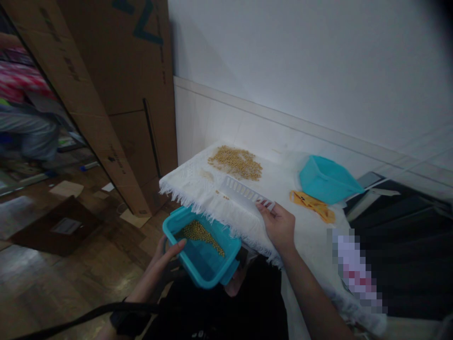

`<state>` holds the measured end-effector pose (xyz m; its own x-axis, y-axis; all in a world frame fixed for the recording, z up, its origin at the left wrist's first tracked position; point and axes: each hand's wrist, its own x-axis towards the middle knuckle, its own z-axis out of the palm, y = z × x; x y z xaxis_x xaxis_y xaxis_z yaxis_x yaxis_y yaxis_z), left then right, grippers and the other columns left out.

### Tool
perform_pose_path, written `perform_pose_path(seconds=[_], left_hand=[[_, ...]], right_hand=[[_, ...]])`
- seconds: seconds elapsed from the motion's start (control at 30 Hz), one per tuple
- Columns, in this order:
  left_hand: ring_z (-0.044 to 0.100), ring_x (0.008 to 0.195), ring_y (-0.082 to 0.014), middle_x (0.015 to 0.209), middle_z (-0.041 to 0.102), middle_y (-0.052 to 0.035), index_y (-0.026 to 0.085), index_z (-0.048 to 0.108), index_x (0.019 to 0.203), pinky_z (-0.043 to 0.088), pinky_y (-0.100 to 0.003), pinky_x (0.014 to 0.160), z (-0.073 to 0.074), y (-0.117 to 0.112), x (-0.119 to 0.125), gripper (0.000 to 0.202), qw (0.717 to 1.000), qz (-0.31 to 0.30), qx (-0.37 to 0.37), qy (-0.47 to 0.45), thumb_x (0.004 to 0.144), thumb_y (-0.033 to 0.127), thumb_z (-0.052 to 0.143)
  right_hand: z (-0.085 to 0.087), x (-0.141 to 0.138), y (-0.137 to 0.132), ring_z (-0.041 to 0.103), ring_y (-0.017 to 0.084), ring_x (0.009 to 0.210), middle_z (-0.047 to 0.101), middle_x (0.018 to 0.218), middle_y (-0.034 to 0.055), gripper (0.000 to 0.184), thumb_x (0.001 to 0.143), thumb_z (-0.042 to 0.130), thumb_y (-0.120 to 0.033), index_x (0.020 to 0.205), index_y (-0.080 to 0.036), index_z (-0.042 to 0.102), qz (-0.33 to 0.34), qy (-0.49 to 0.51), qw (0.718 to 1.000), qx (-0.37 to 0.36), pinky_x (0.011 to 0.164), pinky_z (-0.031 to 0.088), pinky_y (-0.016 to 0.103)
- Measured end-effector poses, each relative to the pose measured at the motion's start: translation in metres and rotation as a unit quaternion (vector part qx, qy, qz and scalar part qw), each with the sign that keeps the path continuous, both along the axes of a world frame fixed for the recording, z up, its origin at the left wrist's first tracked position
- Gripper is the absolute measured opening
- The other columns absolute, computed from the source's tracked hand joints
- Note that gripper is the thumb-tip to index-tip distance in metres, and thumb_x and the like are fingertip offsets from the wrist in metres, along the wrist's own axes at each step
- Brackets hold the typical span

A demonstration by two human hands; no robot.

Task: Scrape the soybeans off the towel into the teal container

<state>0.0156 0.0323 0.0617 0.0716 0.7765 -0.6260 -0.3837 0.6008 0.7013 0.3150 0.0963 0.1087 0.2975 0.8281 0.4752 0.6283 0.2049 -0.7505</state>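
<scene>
My left hand (173, 250) grips the left side of a teal plastic container (203, 278), its thumb over the rim. The container tilts below the table's front edge, partly under the cloth fringe, with yellowish beans (200, 234) inside. My right hand (281, 226) is closed on one end of a white slotted plastic piece (240, 192). This piece rests on or just above the white fringed cloth (191, 177); I cannot tell which. Beyond it lies a spread of yellow beans (236, 162). A few more beans (222, 194) lie on the near side of the slotted piece.
A teal basin (327, 177) stands at the table's back right, with a crumpled yellow cloth (313, 205) before it. A tall cardboard box (141, 127) stands left of the table. Cardboard (60, 226) lies on the floor. Another person's legs (28, 127) show at far left.
</scene>
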Motion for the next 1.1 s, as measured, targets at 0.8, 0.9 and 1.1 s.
perform_pose_path(seconds=[0.8,0.9,1.1], left_hand=[[0.075,0.108,-0.0354,0.145,0.063,-0.0157,0.037,0.031,0.156,0.061,-0.050,0.090,0.014,0.002,-0.005,0.093,0.999,0.006,0.033,0.017,0.080,0.051,0.083],[0.076,0.107,-0.0339,0.140,0.066,-0.0155,0.036,0.030,0.158,0.060,-0.047,0.090,0.016,-0.001,-0.004,0.091,0.999,-0.006,0.047,0.024,0.083,0.052,0.079],[0.076,0.105,-0.0336,0.143,0.064,-0.0152,0.040,0.030,0.156,0.062,-0.049,0.090,0.013,0.002,-0.005,0.092,1.000,0.005,0.023,0.017,0.080,0.051,0.082]], right_hand=[[0.001,-0.017,-0.046,0.080,0.018,0.078,0.083,0.090,0.0001,0.021,0.094,0.063,-0.030,0.094,-0.027,0.084,0.137,-0.134,0.979,0.066,0.072,0.062,0.022],[0.002,-0.020,-0.057,0.080,0.017,0.082,0.083,0.095,-0.0010,0.024,0.097,0.060,-0.028,0.096,-0.029,0.084,0.151,-0.154,0.975,0.062,0.074,0.062,0.022],[0.003,0.002,-0.050,0.076,0.020,0.065,0.081,0.076,0.0039,0.033,0.094,0.064,-0.048,0.088,-0.022,0.083,-0.041,-0.140,0.986,0.084,0.060,0.055,0.024]])
